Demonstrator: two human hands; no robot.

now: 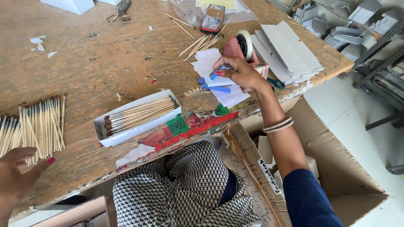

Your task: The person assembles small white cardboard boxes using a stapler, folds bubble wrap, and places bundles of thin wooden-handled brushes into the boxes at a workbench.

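Note:
My right hand (240,73) reaches over the wooden table (105,59) and pinches a small blue stick-shaped thing (216,74) above a heap of white paper slips (208,61). A second blue piece (219,88) lies just under the hand. My left hand (17,174) rests at the table's near left edge, fingers spread, touching the ends of a row of wooden-handled paint brushes (40,124). An open white box (105,126) filled with more brushes sits between my hands.
A tape dispenser (243,44) and a stack of flat white cartons (286,50) lie right of the hand. Loose brushes (200,44), a phone (213,18) and scissors (120,10) are farther back. An open cardboard carton (336,168) stands on the floor at right.

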